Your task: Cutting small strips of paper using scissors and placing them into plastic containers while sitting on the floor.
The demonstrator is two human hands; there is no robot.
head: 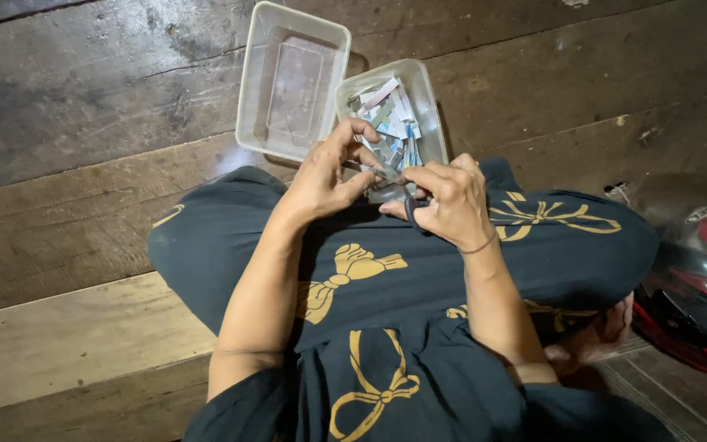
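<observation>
**Ana:** Dark, worn wooden planks (83, 98) run across the whole floor, with a paler board (67, 344) nearer the sitter. Light is dim. On the right edge sits something glossy, red and black (701, 286); I can't tell what it is.

**Ben:** And the person?

**Ana:** Seated on the boards, legs folded under a dark garment with gold bow prints (362, 270). 2 clear plastic tubs stand just past the knees, touching side by side: the left tub (292, 82) looks bare inside, the right tub (431, 106) holds a heap of small flat strips (390, 110), pale blue, white and grey.

**Ben:** Hands?

**Ander:** Both are up over the lap at the near rim of the right tub. The left hand (325, 176) pinches 1 small strip (386, 173) between thumb and fingertips. The right hand (448, 200) is curled shut around a dark, thin looped thing (412, 214), and its fingertips meet the same strip.

**Ben:** What could go wrong?

**Ana:** My guess: the strip is tiny and held only by fingertips, so a slack pinch could drop it into the dark cloth folds, where dim light would hide it. A knee shift could nudge the tubs, since they sit so close, and the light right tub might tip its heap onto the planks.
</observation>
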